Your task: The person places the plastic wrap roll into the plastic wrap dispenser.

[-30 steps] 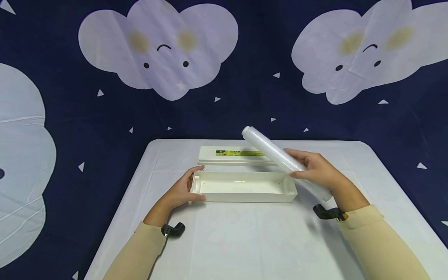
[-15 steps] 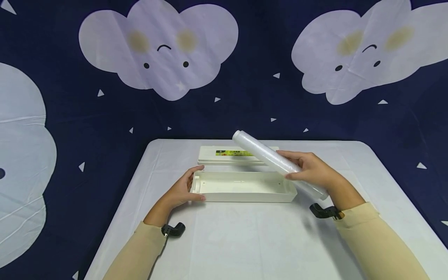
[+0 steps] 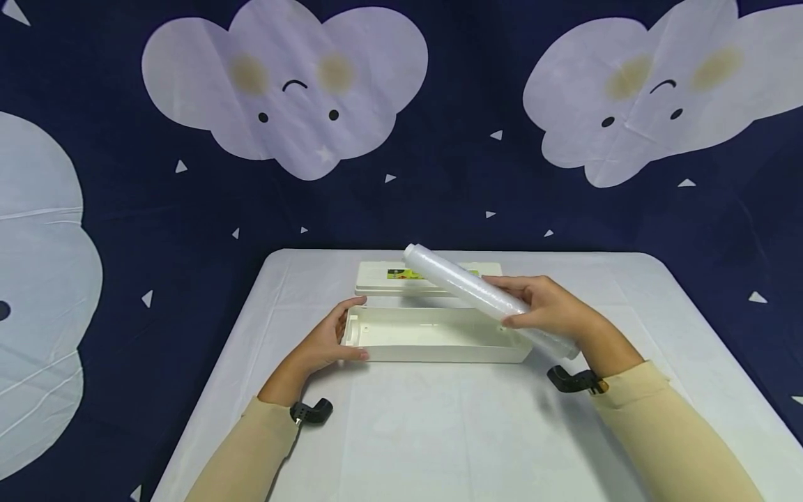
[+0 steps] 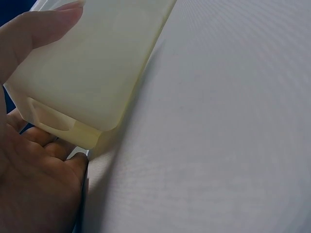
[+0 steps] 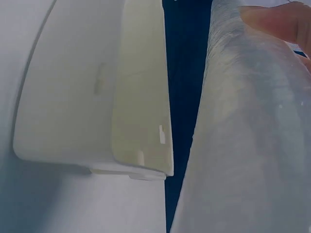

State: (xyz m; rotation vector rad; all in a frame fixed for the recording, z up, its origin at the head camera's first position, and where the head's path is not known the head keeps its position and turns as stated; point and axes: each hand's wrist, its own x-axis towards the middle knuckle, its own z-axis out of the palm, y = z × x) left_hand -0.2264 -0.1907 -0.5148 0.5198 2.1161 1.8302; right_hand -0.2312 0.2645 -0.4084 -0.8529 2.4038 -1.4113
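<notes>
A long white open box [image 3: 439,354] stands on the table, its inside bare. My left hand [image 3: 323,341] grips the box's left end, thumb on the front wall and fingers round the end and back; the left wrist view shows the thumb against the box wall [image 4: 97,73]. In my right hand [image 3: 548,307] is a roll of cling film [image 3: 461,281], held between thumb and fingers. The roll slants above the box, its far left end raised and its near right end lower, past the box's right end. In the right wrist view the roll [image 5: 248,131] is apart from the box [image 5: 73,97].
Behind the box lies a white lid [image 3: 376,279] with a yellow-green label [image 3: 401,274], partly covered by the roll. A white cloth covers the table [image 3: 401,432]. A dark blue curtain [image 3: 351,209] with clouds hangs behind the table's far edge.
My right hand has moved the cling film roll left and slightly lower, so it now hangs more over the box. The left hand and the box have stayed in place.
</notes>
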